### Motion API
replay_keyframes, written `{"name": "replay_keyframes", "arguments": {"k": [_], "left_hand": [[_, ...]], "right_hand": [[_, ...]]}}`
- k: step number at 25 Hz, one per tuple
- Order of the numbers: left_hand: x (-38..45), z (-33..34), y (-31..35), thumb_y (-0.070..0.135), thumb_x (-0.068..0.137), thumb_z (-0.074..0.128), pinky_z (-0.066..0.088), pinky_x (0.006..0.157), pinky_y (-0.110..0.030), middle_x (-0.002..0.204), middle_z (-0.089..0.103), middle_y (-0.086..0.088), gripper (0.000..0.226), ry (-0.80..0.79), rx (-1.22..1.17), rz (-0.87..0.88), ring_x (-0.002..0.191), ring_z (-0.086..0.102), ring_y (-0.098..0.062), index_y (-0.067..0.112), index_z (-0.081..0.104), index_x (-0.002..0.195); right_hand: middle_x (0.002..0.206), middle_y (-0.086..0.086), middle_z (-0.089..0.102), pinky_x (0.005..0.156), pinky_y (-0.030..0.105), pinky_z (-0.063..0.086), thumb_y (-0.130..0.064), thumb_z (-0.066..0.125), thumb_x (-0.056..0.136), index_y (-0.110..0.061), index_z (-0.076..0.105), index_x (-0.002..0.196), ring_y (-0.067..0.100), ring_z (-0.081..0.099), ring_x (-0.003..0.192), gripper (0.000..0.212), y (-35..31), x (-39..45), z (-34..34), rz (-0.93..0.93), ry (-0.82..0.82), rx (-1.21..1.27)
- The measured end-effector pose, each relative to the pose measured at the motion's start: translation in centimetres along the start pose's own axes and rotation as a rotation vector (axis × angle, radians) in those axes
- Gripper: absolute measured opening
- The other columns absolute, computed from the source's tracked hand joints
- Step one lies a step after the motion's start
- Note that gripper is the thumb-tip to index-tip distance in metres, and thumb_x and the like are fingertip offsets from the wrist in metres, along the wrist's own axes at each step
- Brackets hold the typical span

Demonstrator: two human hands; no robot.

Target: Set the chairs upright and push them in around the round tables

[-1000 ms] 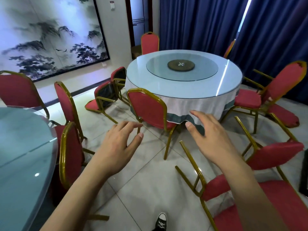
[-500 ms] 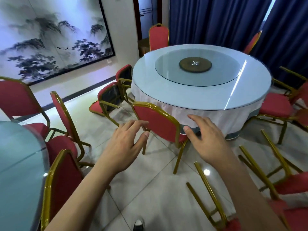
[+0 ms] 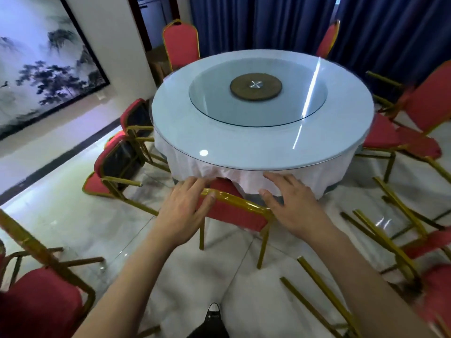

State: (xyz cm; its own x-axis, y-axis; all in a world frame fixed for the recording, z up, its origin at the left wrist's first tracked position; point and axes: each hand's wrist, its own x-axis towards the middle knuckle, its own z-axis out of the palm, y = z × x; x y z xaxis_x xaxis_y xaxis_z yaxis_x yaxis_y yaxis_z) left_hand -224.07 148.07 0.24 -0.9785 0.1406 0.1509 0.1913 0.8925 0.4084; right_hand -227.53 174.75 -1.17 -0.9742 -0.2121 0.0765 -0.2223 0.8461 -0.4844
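At the near edge of the round glass-covered tabletop (image 3: 244, 147) stands an upright red padded chair with a shiny gold metal frame (image 3: 234, 211), its back turned to us and its seat already tucked under the draped white cloth (image 3: 280, 179). We have our left hand (image 3: 183, 208) on the left end of the curved top rail, fingers reaching over it and thumb pressed on the glossy gold tube. Our right hand (image 3: 292, 203) lies at the right end of the rail, fingers spread and fairly straight, the grip apart, thumb beside the frame; whether the palm truly touches the rail we cannot tell.

Up on the tabletop a round clear glass turntable (image 3: 258, 93) sits in the centre, with a dark brown wooden disc (image 3: 255, 86) at its middle and a small metal hub.

To the left, two red chairs tipped onto their sides (image 3: 117, 164) lie against the table's edge, black undersides showing and gold legs sticking out. On the right, an overturned red chair with thin gold legs pointing up (image 3: 400, 228) sprawls on the pale glossy tile floor (image 3: 61, 215). Two more upright red chairs (image 3: 180, 42) stand at the far side before heavy dark blue curtains (image 3: 268, 23). A large ink landscape painting in a black frame (image 3: 44, 69) hangs on the left wall.
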Motion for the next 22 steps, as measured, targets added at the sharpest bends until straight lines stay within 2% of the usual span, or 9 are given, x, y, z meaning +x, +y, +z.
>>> {"name": "replay_keyframes", "arguments": {"k": [3,7,12,15,18,22], "left_hand": [[5.4,0.9,-5.2,0.055,0.104,0.027,0.032,0.101,-0.034,0.137,0.052,0.007,0.046,-0.046,0.031,0.04,0.128,0.044,-0.017,0.038,0.039,0.145],[8.9,3.8,-10.7,0.057,0.104,0.023,0.033,0.108,-0.041,0.141,0.051,0.004,0.053,-0.043,0.043,0.058,0.132,0.043,-0.02,0.033,0.041,0.148],[11.5,8.4,-16.2,0.067,0.097,0.001,0.018,0.121,-0.045,0.159,0.035,0.003,0.069,-0.278,0.014,-0.022,0.148,0.027,-0.021,0.041,0.028,0.155],[12.3,10.6,-17.6,0.068,0.096,0.0,0.008,0.123,-0.047,0.167,0.02,0.003,0.066,-0.387,0.023,-0.041,0.155,0.011,-0.021,0.048,0.014,0.157],[12.5,11.9,-17.8,0.068,0.098,0.002,0.015,0.122,-0.048,0.163,0.03,0.002,0.065,-0.428,-0.003,-0.065,0.153,0.018,-0.022,0.046,0.013,0.158],[11.9,12.2,-17.6,0.065,0.094,0.006,0.026,0.117,-0.047,0.149,0.051,0.005,0.067,-0.342,-0.077,-0.106,0.145,0.035,-0.023,0.046,0.02,0.157]], "right_hand": [[0.149,0.001,0.048,0.109,0.045,0.04,-0.065,0.027,0.096,-0.031,0.043,0.151,0.024,0.049,0.131,0.066,-0.8,4.3,3.5,0.098,-0.003,-0.058],[0.144,0.004,0.051,0.103,0.044,0.044,-0.06,0.031,0.1,-0.028,0.043,0.152,0.026,0.052,0.126,0.062,-0.9,7.8,8.2,0.143,0.001,-0.101],[0.159,0.005,0.035,0.114,0.048,0.038,-0.062,0.022,0.103,-0.031,0.025,0.159,0.029,0.041,0.141,0.063,0.5,9.9,14.2,0.256,-0.122,-0.131],[0.165,0.008,0.027,0.117,0.052,0.034,-0.067,0.01,0.099,-0.033,0.023,0.16,0.031,0.034,0.147,0.071,1.4,9.6,16.7,0.336,-0.164,-0.036],[0.158,0.009,0.039,0.114,0.052,0.037,-0.071,0.004,0.098,-0.03,0.033,0.158,0.03,0.041,0.141,0.078,1.9,9.2,18.1,0.381,-0.097,0.045],[0.142,0.006,0.057,0.105,0.046,0.043,-0.066,0.007,0.099,-0.021,0.054,0.147,0.026,0.055,0.125,0.081,1.6,9.2,18.9,0.359,0.025,0.026]]}}
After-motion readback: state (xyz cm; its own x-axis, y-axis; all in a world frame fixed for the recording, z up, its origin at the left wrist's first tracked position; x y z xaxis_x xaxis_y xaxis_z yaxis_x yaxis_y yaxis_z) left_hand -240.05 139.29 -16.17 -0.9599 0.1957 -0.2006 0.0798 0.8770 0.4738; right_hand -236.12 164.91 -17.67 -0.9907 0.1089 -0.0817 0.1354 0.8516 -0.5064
